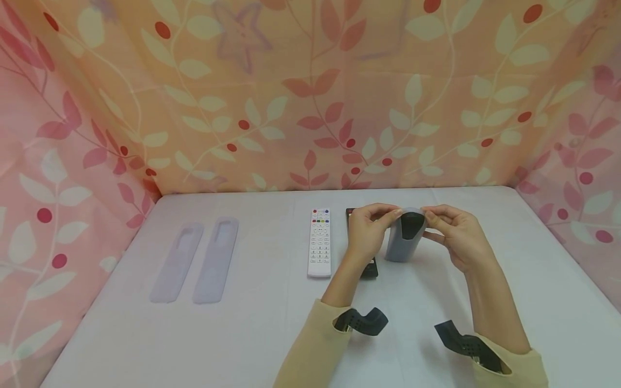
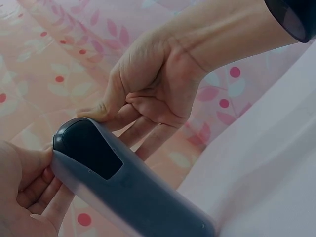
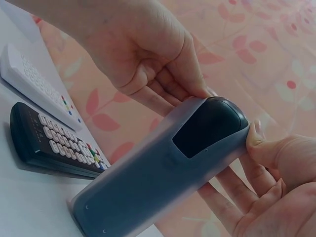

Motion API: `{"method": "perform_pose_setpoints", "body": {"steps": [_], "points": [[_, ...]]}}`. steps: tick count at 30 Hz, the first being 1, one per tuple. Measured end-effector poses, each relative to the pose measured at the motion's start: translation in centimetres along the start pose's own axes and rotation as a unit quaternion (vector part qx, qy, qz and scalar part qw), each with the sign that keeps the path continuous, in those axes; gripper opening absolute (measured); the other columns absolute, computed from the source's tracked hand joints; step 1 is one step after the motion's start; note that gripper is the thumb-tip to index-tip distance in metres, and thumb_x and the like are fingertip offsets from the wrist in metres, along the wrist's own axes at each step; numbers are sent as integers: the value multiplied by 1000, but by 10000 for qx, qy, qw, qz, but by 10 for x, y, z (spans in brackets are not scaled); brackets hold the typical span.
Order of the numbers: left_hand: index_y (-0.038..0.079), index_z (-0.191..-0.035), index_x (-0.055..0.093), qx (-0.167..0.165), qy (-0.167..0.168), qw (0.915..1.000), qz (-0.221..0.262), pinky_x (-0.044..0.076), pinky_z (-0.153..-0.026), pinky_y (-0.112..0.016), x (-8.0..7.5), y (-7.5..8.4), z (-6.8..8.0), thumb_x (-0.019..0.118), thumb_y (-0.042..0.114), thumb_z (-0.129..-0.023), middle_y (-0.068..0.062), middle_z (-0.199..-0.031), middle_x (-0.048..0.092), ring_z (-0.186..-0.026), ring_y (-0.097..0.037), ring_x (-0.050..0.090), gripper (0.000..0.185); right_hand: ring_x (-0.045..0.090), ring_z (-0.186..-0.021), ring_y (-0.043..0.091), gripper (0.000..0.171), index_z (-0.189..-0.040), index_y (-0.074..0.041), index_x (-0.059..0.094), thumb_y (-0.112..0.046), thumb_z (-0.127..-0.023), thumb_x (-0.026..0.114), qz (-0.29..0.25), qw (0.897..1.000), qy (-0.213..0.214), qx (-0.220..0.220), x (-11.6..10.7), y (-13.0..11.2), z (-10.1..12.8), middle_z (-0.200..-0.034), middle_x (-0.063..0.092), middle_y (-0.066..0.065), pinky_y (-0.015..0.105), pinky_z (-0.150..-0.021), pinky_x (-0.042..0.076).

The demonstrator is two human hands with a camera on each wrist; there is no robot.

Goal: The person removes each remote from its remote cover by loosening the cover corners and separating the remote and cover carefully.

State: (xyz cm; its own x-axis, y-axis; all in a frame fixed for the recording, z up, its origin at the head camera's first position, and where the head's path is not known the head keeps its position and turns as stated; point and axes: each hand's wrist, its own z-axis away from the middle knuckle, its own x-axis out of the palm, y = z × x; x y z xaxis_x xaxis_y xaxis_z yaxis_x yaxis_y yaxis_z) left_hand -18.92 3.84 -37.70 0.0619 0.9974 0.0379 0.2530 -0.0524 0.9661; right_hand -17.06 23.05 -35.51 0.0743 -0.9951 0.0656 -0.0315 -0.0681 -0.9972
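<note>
A dark remote control (image 1: 412,225) sits in a translucent bluish silicone cover (image 1: 400,250), tilted with its upper end raised. Its black end shows through the cover's opening in both wrist views. My left hand (image 1: 365,230) pinches the cover's upper edge on one side. On the other side my right hand (image 1: 458,237) pinches that same end between thumb and fingers. The cover's lower end meets the white table, as seen in the right wrist view. Behind my left hand lies a black remote (image 3: 59,145), partly hidden in the head view.
A white remote (image 1: 319,245) lies left of the black one. Two more translucent covers (image 1: 177,264) lie side by side on the left of the white table (image 1: 271,334). Patterned curtains (image 1: 310,108) stand behind and on both sides.
</note>
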Motion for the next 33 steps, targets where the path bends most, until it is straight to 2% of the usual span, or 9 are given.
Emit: {"method": "perform_pose_setpoints", "body": {"steps": [10,18,27,33], "points": [[-2,-105,81,59,31,10000,16,60,-77,-19,2,-2,1,77,8,-96,-13,-99,79,-77,-1,64,14,70,-86,5,20,-94,-22,79,-10,-104,67,-205,9998,44,49,-1,2,-1,-94,78,-12,21,-76,63],[-1,-107,80,-68,-38,10000,49,60,-80,-19,3,-2,2,76,10,-98,-11,-101,78,-81,-1,65,15,70,-89,6,19,-96,-22,78,-10,-104,66,-155,9995,208,159,-1,2,-2,-98,76,-12,21,-76,62],[-4,-102,80,-333,212,9990,201,60,-73,-18,9,-12,0,77,6,-96,-12,-95,79,-75,0,63,13,71,-84,3,26,-93,-24,78,-7,-106,62,-624,9969,254,408,1,10,-6,-98,77,-15,18,-72,61],[-5,-104,80,-227,235,9988,359,63,-77,-22,9,-13,0,77,6,-96,-14,-99,79,-79,-1,66,14,72,-85,4,22,-97,-24,78,-10,-105,64,-616,9973,228,324,0,11,-6,-99,78,-14,20,-74,61]]}}
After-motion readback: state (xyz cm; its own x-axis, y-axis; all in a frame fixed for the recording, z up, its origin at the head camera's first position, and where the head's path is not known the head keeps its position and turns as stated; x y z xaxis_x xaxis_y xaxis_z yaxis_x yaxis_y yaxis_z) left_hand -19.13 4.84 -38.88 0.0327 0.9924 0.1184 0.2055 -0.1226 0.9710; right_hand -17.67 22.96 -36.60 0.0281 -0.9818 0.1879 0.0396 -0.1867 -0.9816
